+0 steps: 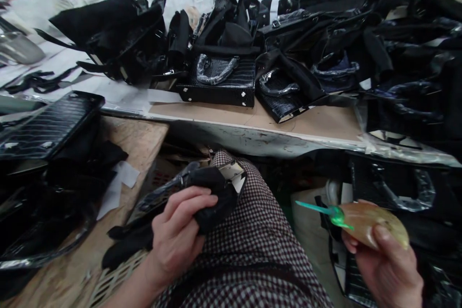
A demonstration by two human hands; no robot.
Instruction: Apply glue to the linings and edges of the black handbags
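My left hand point(178, 228) is closed on a black handbag point(220, 202) that lies across my lap on a checked garment. Pale edging shows at the bag's far end, and a wrapped strap trails to its left. In my right hand point(388, 255) is a glue bottle point(375, 224), yellowish and see-through, with a green cap and a thin green nozzle. The nozzle points left toward the bag and is well apart from it. My fingers wrap the bottle from below, with the thumb on its near side.
A long worktable point(224, 115) ahead bears several black crocodile-pattern handbags point(227, 74) with plastic-wrapped handles. More bags point(54, 127) lie on a wooden board point(137, 139) at left. Another bag point(400, 187) sits low at right. A plastic crate point(115, 279) is beside my left forearm.
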